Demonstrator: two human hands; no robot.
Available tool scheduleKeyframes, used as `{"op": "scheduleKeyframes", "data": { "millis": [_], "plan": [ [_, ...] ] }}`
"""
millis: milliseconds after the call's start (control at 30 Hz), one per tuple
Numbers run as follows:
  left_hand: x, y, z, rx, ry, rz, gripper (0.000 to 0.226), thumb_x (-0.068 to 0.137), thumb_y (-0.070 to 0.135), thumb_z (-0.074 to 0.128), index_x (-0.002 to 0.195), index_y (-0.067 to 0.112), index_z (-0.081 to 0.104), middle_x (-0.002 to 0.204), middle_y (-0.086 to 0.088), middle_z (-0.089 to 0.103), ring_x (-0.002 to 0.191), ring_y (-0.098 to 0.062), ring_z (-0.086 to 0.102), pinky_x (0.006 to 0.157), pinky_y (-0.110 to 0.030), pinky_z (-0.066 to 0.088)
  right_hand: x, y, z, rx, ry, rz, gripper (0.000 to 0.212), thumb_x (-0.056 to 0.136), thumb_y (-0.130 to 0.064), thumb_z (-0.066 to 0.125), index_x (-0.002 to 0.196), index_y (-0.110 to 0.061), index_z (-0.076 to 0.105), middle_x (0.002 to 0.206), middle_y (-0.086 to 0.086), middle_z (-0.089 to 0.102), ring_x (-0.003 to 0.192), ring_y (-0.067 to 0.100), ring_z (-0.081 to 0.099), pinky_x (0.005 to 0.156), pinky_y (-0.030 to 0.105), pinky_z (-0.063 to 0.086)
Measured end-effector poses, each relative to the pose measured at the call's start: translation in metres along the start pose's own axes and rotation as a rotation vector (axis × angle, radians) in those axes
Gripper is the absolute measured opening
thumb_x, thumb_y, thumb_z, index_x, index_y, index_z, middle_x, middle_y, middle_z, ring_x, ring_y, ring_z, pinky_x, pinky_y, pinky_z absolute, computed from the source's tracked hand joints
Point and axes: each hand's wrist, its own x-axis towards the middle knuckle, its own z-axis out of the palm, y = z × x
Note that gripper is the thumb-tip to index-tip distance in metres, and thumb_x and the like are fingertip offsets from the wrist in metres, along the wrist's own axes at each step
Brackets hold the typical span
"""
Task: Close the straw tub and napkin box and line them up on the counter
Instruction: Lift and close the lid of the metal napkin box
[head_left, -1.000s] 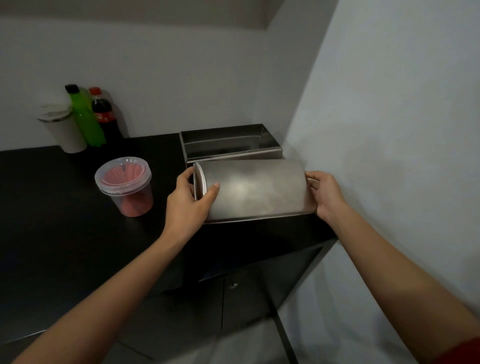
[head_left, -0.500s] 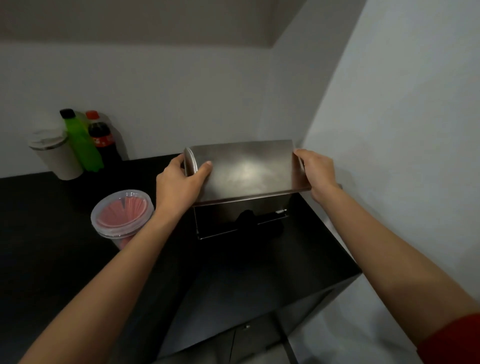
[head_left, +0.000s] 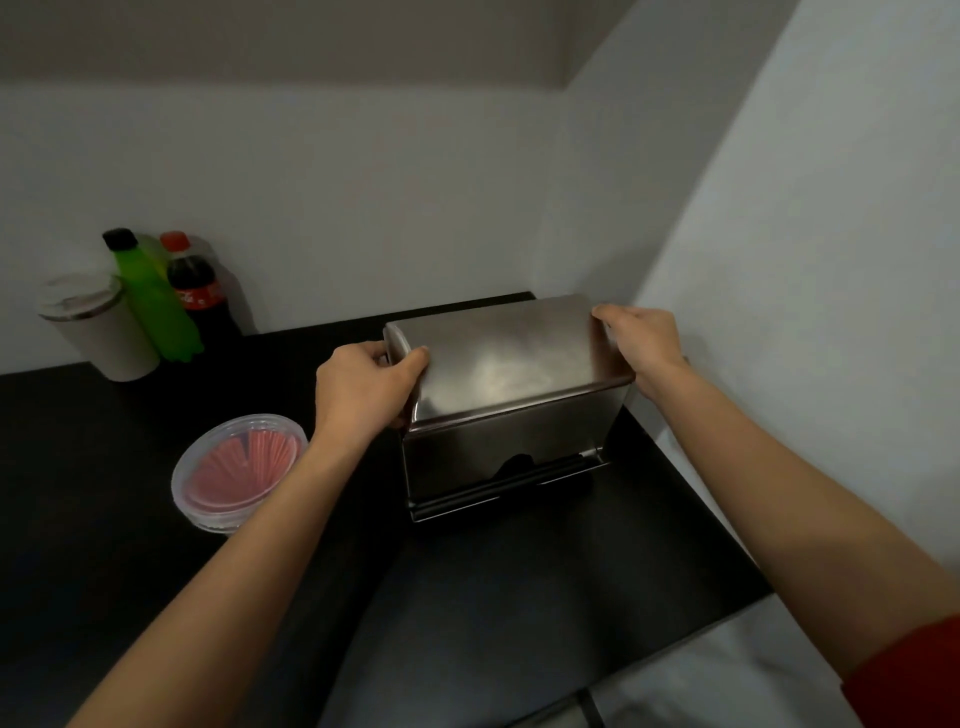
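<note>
— Where's the napkin box?
— The steel napkin box (head_left: 506, 441) stands on the black counter (head_left: 545, 597) by the right wall, its lid (head_left: 511, 358) on top. My left hand (head_left: 363, 387) and right hand (head_left: 641, 340) clasp the lid's ends, fingers curled tight.
— And the straws?
— The straw tub (head_left: 240, 470) sits lidded, just left; cup (head_left: 96, 325) and bottles (head_left: 171, 293) farther back.

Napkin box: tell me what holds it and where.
Both hands hold the steel lid of the napkin box: the left hand grips its left end, the right hand its right end.
</note>
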Motion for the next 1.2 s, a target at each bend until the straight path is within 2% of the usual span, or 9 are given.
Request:
{"op": "scheduleKeyframes", "data": {
  "millis": [100,267,467,600,700,800,900,1033,1200],
  "plan": [
    [0.004,-0.001,-0.001,0.0,-0.029,-0.015,0.039,0.078,0.043,0.067,0.105,0.016,0.07,0.074,0.002,0.07,0.06,-0.009,0.066,0.052,-0.024,0.056,0.003,0.002,0.002,-0.011,-0.007,0.019,0.015,0.069,-0.032,0.071,0.061,-0.021,0.066,0.071,0.001,0.064,0.074,0.023,0.061,0.071,0.031,0.049],
    [0.008,-0.001,-0.003,0.049,-0.032,-0.013,0.038,0.078,0.047,0.064,0.1,0.016,0.071,0.07,0.005,0.066,0.062,-0.009,0.063,0.056,-0.024,0.052,0.005,0.001,0.006,-0.044,-0.026,0.041,0.014,0.071,-0.032,0.071,0.072,-0.018,0.07,0.083,0.005,0.068,0.083,0.025,0.064,0.079,0.035,0.053],
    [0.01,-0.002,-0.006,0.001,-0.058,-0.049,0.037,0.078,0.046,0.067,0.096,0.014,0.071,0.07,0.002,0.067,0.057,-0.01,0.064,0.053,-0.023,0.054,0.007,-0.002,0.013,-0.106,0.024,0.048,0.022,0.07,-0.031,0.072,0.058,-0.014,0.066,0.068,0.002,0.064,0.072,0.022,0.062,0.071,0.032,0.052],
    [0.009,-0.004,-0.007,-0.029,-0.081,-0.081,0.038,0.078,0.043,0.069,0.102,0.013,0.07,0.07,0.002,0.066,0.052,-0.008,0.062,0.048,-0.019,0.053,0.007,-0.001,0.014,-0.145,0.021,0.038,0.024,0.071,-0.034,0.072,0.057,-0.016,0.065,0.069,0.002,0.065,0.073,0.021,0.063,0.071,0.03,0.052],
    [0.007,-0.005,-0.007,-0.033,-0.081,-0.072,0.037,0.079,0.043,0.068,0.102,0.014,0.07,0.07,0.003,0.065,0.053,-0.007,0.062,0.048,-0.019,0.052,0.007,0.002,0.013,-0.146,0.008,0.033,0.018,0.072,-0.035,0.071,0.064,-0.019,0.069,0.077,0.002,0.068,0.078,0.021,0.064,0.075,0.03,0.052],
    [0.005,-0.005,-0.007,-0.02,-0.084,-0.054,0.036,0.08,0.043,0.067,0.102,0.014,0.07,0.07,0.004,0.065,0.054,-0.008,0.062,0.048,-0.019,0.051,0.007,0.003,0.013,-0.153,-0.007,0.025,0.019,0.073,-0.036,0.071,0.079,-0.018,0.074,0.083,0.002,0.069,0.081,0.02,0.065,0.079,0.03,0.053],
    [0.004,-0.006,-0.008,-0.007,-0.085,-0.047,0.03,0.08,0.045,0.067,0.092,0.018,0.07,0.068,0.003,0.066,0.052,-0.008,0.064,0.052,-0.022,0.054,0.007,0.003,0.012,-0.171,-0.013,0.019,0.019,0.074,-0.036,0.07,0.078,-0.018,0.073,0.083,0.002,0.069,0.081,0.019,0.064,0.078,0.029,0.052],
    [0.002,-0.006,-0.008,0.021,-0.081,-0.034,0.021,0.078,0.047,0.069,0.07,0.028,0.062,0.06,0.003,0.066,0.042,-0.004,0.062,0.049,-0.019,0.054,0.005,0.006,0.011,-0.213,-0.021,-0.002,0.029,0.077,-0.037,0.067,0.098,-0.017,0.073,0.09,0.002,0.069,0.086,0.018,0.062,0.079,0.025,0.048],
    [0.002,-0.006,-0.008,0.044,-0.082,-0.019,0.022,0.079,0.047,0.068,0.072,0.028,0.063,0.061,0.002,0.067,0.044,-0.005,0.064,0.053,-0.02,0.055,0.002,0.007,0.011,-0.26,-0.018,-0.034,0.029,0.081,-0.036,0.064,0.103,-0.018,0.072,0.106,0.004,0.07,0.098,0.02,0.062,0.084,0.026,0.046]
  ]
}}
